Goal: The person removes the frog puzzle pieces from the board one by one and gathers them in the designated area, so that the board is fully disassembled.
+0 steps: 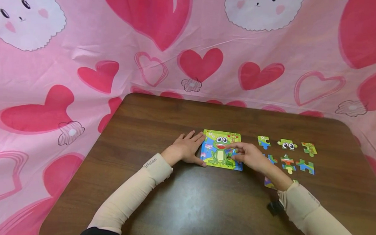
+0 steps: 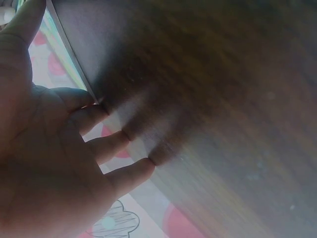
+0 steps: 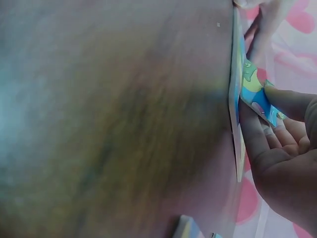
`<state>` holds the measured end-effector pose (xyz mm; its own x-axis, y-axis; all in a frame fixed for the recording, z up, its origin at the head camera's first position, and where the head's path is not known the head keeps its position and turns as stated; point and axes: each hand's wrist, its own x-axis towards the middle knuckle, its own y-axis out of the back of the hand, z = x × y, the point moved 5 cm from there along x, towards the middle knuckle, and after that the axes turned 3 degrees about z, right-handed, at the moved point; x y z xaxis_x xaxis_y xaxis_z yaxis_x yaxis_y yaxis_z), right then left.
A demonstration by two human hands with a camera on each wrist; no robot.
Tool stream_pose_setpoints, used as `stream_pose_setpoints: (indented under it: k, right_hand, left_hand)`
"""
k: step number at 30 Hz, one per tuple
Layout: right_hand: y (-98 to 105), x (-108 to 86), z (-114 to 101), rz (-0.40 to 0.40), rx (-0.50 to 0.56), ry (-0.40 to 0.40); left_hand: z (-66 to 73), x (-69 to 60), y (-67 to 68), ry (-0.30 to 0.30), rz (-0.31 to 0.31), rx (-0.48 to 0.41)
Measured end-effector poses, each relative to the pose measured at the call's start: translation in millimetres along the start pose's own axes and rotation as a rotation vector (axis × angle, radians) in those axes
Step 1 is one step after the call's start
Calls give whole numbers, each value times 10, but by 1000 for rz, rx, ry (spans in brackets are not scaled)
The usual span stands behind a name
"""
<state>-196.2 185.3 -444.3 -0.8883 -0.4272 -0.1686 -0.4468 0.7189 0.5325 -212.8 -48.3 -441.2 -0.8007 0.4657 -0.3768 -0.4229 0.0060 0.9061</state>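
A square frog puzzle board lies flat on the table, showing a green frog with a red mouth. My left hand rests at its left edge, fingers spread and fairly straight, thumb by the near corner. Over the board's right side, my right hand pinches a puzzle piece between thumb and finger. In the right wrist view this piece is tilted against the board, with blue, yellow and green print. Whether it sits in a slot I cannot tell. The left wrist view shows the left palm and fingertips touching the tabletop.
Right of the board lie several loose puzzle pieces, among them one with the frog's eyes and one with a red mouth. My right forearm partly covers a purple-and-yellow piece. A pink heart-print cloth hangs behind the brown table.
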Motion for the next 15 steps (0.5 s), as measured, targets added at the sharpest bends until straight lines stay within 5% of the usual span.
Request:
stream_pose_setpoints:
  k: [9,15]
  right_hand:
    - [183,-43,84,25,204,-132]
    - [360,-162,141,39,308,-148]
  left_hand:
    - [-5,0,-10,0,-1,-4]
    - [2,-11,-5,1,-2,-2]
